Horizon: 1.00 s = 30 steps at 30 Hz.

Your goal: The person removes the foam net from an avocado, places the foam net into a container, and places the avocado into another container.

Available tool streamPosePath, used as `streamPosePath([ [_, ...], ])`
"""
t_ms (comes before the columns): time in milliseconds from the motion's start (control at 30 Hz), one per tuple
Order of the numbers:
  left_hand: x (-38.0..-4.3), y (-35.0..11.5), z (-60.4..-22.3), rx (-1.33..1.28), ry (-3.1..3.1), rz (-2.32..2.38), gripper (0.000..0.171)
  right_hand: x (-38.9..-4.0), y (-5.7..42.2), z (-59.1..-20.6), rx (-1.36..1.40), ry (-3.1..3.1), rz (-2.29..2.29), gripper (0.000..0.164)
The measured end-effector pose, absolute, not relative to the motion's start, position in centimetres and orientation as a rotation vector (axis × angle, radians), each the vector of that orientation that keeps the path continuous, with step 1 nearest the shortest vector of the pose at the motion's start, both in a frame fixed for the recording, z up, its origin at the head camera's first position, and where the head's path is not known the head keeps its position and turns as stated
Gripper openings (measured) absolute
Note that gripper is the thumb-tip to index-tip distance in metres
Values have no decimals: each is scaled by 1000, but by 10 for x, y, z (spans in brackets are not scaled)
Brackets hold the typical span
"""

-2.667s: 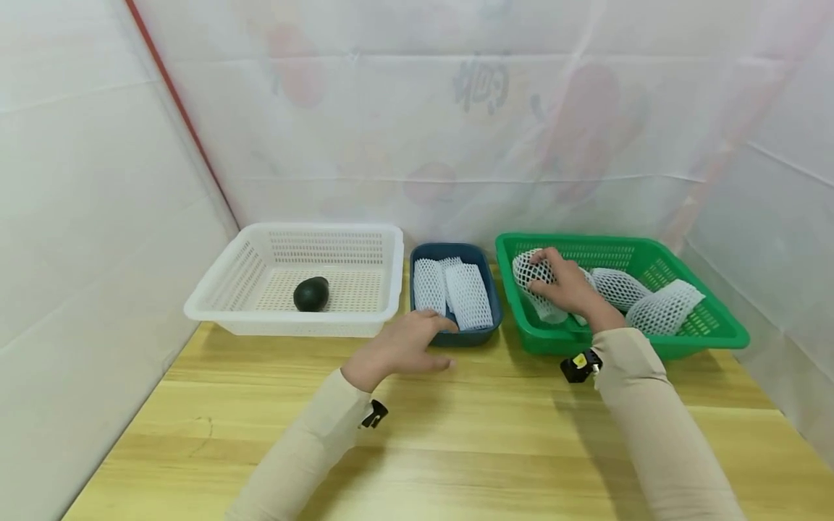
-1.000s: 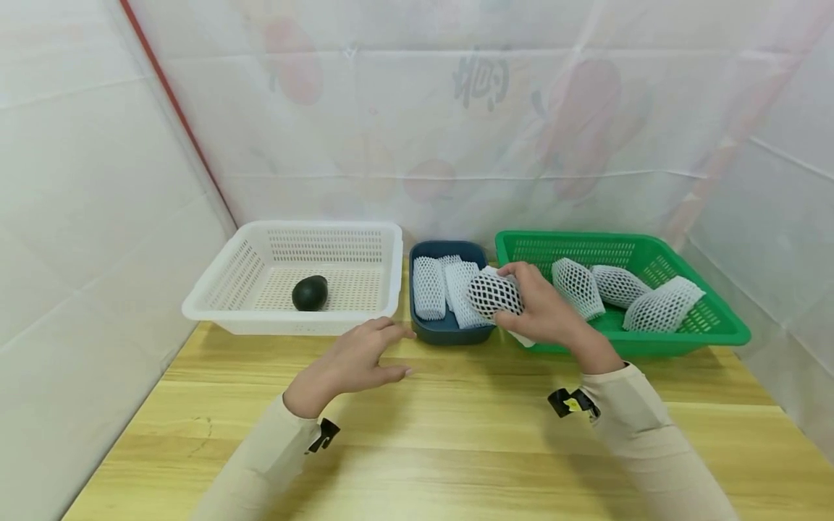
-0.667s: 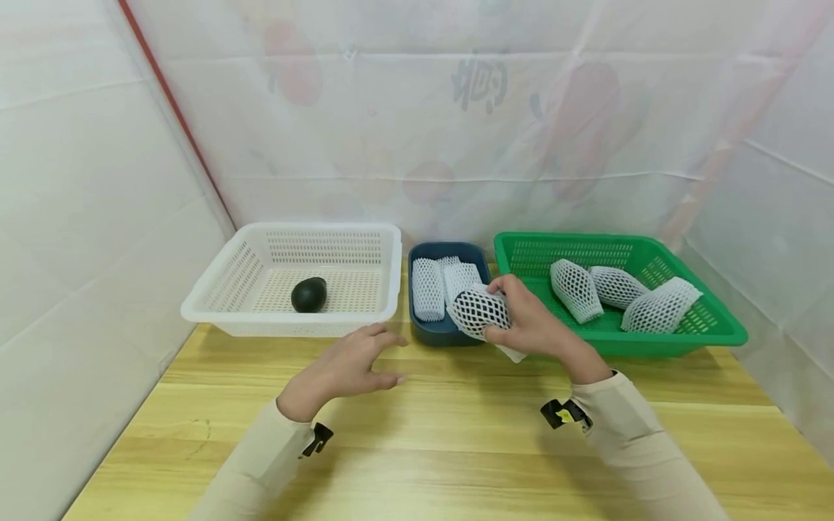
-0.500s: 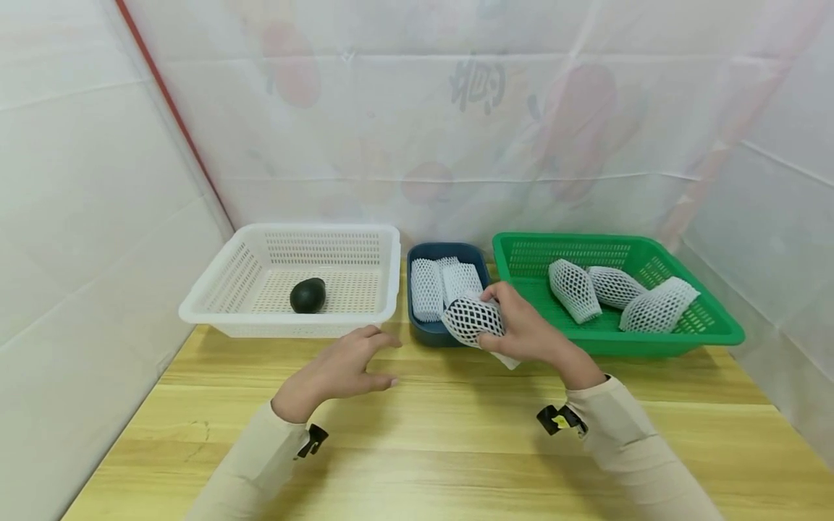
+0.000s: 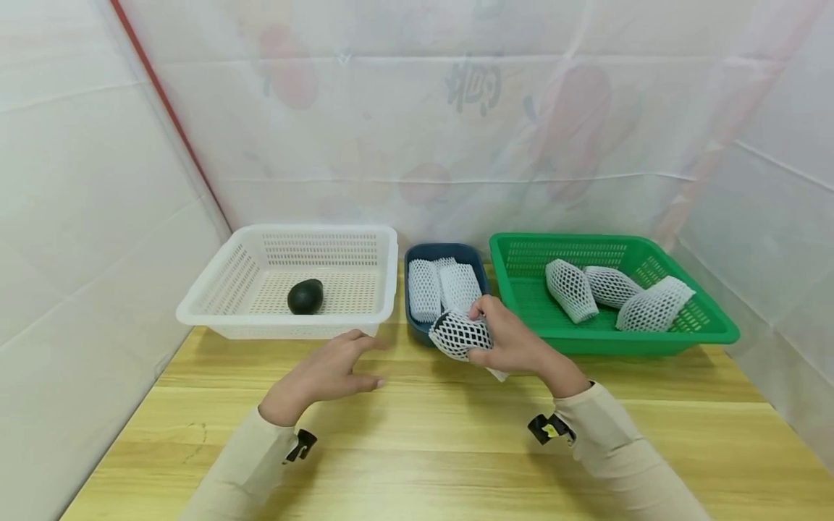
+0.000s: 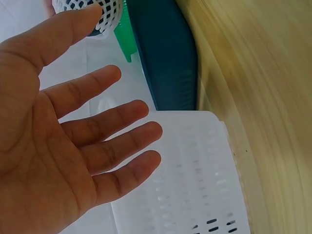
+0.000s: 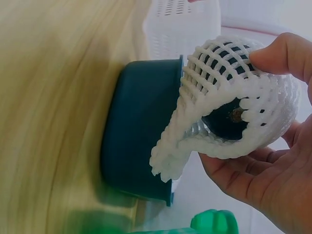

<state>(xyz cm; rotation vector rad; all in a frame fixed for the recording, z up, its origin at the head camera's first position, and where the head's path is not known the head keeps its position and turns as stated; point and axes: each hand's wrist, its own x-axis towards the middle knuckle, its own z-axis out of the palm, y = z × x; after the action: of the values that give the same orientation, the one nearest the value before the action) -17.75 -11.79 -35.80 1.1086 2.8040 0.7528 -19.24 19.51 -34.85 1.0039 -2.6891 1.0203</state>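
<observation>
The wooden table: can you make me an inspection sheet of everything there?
Surface: yellow wooden table, streaky grain.
Job's things: dark oval fruit in white plastic basket; white foam sleeves in navy plastic tub; three white netted bundles in green plastic basket; netted dark fruit, held.
Clutter: nothing seen.
Grippers: left hand holds nothing; right hand grips the netted dark fruit.
Cables: nothing seen.
Surroundings: white sheet walls, faint prints.

A faint grey character, seemingly Chinese, point(image 5: 473, 87) marks the white sheet point(image 5: 404, 32) hung at the upper centre of the frame, too pale and blurred to read from where I stand; I can read no lettering anywhere else here.
</observation>
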Motion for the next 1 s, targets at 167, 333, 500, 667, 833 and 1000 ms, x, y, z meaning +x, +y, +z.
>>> streamPosePath([
  [167,-178,-122,-361,1083,2811,741,52,-191,193,-355,1020,-2710,1014,43],
  [333,-179,-128,-365,1046,2793,743,53,-190,189,-363,1043,-2726,991,43],
  [500,-182,-131,-368,1027,2785,750,53,-189,186,-370,1093,-2709,975,43],
  [667,-184,-135,-371,996,2786,754,54,-189,181,-378,1124,-2720,938,43],
  [833,-187,-141,-373,951,2777,769,54,-190,175,-382,1141,-2757,915,43],
  [1000,-189,-148,-375,899,2788,763,55,-191,168,-388,1132,-2778,914,44],
])
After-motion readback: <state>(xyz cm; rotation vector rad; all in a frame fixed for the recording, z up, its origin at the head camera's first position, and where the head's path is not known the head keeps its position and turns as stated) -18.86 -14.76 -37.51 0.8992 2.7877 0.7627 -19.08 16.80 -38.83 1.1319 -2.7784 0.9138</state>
